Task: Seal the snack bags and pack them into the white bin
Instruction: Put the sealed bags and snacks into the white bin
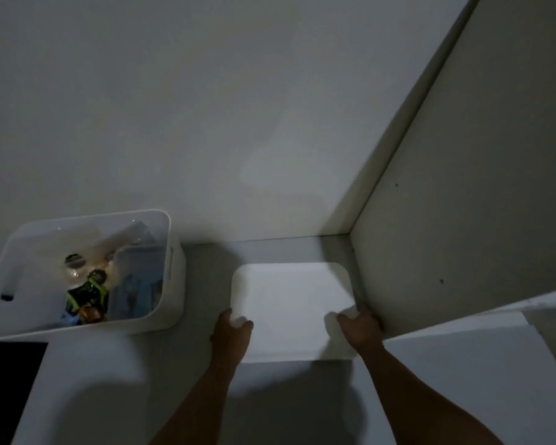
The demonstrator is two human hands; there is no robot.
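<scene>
Your left hand point(231, 326) and right hand point(360, 324) grip near corners of white bin point(289, 303), at shelf point(206, 284) back right corner. Second bin point(174, 271) left holds, seemingly, snack bags point(87, 297).

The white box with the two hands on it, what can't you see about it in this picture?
Head view:
- Plain white rectangular box: overexposed glare hides whether it has a lid and what it holds.
- Left hand and right hand: fingers curl over its near corners; the tips blur into the glare.
- Open white plastic bin on the left: its packets are too dark and blurred to identify.
</scene>
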